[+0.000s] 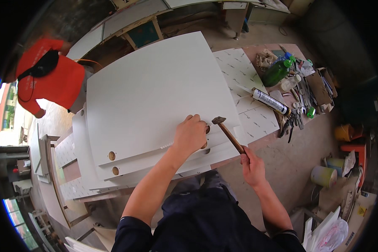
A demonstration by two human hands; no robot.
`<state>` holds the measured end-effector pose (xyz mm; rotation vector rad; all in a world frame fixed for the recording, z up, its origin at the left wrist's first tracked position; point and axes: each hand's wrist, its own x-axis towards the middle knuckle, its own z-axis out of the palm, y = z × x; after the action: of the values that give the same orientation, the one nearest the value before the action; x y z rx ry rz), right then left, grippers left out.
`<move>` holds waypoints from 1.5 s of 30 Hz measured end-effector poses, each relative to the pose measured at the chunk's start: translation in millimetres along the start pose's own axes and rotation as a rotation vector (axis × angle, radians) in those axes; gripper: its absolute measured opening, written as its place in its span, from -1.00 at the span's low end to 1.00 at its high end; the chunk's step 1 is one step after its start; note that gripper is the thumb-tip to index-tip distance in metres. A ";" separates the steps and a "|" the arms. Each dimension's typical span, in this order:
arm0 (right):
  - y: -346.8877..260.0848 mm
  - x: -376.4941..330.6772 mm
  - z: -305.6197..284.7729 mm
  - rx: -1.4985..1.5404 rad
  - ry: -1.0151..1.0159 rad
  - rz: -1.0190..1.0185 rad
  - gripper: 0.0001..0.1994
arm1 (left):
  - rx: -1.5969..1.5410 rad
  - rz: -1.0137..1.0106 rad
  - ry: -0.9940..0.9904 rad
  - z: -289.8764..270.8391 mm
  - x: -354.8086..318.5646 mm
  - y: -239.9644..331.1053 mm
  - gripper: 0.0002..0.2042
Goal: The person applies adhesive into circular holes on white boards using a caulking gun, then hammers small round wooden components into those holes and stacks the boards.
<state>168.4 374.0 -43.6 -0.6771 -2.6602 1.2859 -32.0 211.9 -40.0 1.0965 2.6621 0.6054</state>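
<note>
My right hand (253, 167) grips the wooden handle of a hammer (232, 137), whose metal head is raised over the near right part of a stack of white panels. My left hand (190, 133) rests near the front edge of the top white panel (155, 88), fingers bent down beside a brown round hole (208, 129). Whatever those fingers hold is hidden under the hand. By the left wrist lies a small ridged white piece (166, 146). Two more round holes show at the panels' near left corner, one on the top panel (111, 156).
On the right of the bench lie a sealant tube (271, 102), a green spray bottle (277, 72), pliers, wrenches and a cardboard box (319, 89). A person in a red shirt (56, 84) stands at the far left. Buckets (324, 176) and an orange stool (359, 153) stand on the right.
</note>
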 end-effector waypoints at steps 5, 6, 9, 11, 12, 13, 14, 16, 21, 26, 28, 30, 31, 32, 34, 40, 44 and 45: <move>2.6 4.4 -0.9 -0.060 0.013 -0.047 -0.76 | 0.029 -0.001 0.007 0.2 -1.7 1.1 -0.86; -0.5 4.5 -3.8 -0.030 0.018 -0.049 -0.75 | 0.026 0.002 0.013 0.7 -2.2 0.9 -0.86; -12.4 1.5 -15.5 0.042 0.028 -0.051 -0.74 | 0.032 0.006 0.007 0.9 -4.2 2.4 -0.88; -14.2 0.4 -19.5 0.067 0.025 -0.052 -0.73 | 0.059 0.000 -0.030 -2.6 -5.2 5.4 -0.90; -10.3 2.3 -18.3 -0.024 0.014 -0.086 -0.72 | 0.053 0.018 0.015 1.2 -5.3 3.1 -0.93; -3.4 5.1 -15.2 -0.115 0.005 -0.121 -0.72 | 0.046 0.036 0.060 8.7 -5.2 -1.4 -0.95; -5.0 10.1 -12.9 -0.204 -0.007 -0.158 -0.72 | 0.042 0.051 0.106 9.4 -4.4 -2.9 -0.95; -15.1 10.2 -21.2 -0.179 0.028 -0.187 -0.72 | 0.084 0.057 0.069 8.9 -6.1 -3.3 -0.90; -12.9 7.0 -23.7 -0.112 0.043 -0.167 -0.70 | 0.057 0.027 0.063 6.9 -12.9 1.7 -0.82; -24.8 19.8 -31.2 -0.131 0.064 -0.209 -0.70 | 0.127 0.030 0.121 7.9 -15.5 -11.5 -0.83; -13.8 16.9 -24.9 -0.259 -0.013 -0.204 -0.70 | 0.098 -0.005 0.154 11.1 -21.8 -14.4 -0.85; -10.7 15.4 -25.5 -0.328 -0.056 -0.190 -0.70 | 0.079 -0.038 0.159 9.4 -29.8 -14.5 -0.87; -12.2 15.3 -29.5 -0.333 -0.062 -0.180 -0.70 | 0.073 -0.056 0.149 7.1 -33.5 -13.5 -0.88; -14.4 15.1 -31.8 -0.338 -0.073 -0.170 -0.70 | 0.066 -0.079 0.136 5.2 -37.5 -13.3 -0.88; -21.2 16.9 -32.8 -0.203 0.021 -0.234 -0.70 | 0.058 -0.082 0.166 0.5 -42.4 -17.6 -0.89; -20.4 34.1 -34.6 -0.286 -0.029 -0.234 -0.68 | 0.016 -0.083 0.222 -3.3 -34.1 -20.9 -0.89; -9.4 23.5 -32.7 -0.320 -0.056 -0.242 -0.68 | -0.006 -0.109 0.192 2.6 -43.1 -18.6 -0.88; -8.3 22.4 -34.4 -0.356 -0.078 -0.215 -0.69 | -0.009 -0.110 0.185 3.2 -45.5 -16.9 -0.88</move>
<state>155.4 404.0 -17.5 -0.3646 -2.9596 0.8094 -9.4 169.7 -49.1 0.9246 2.8496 0.7291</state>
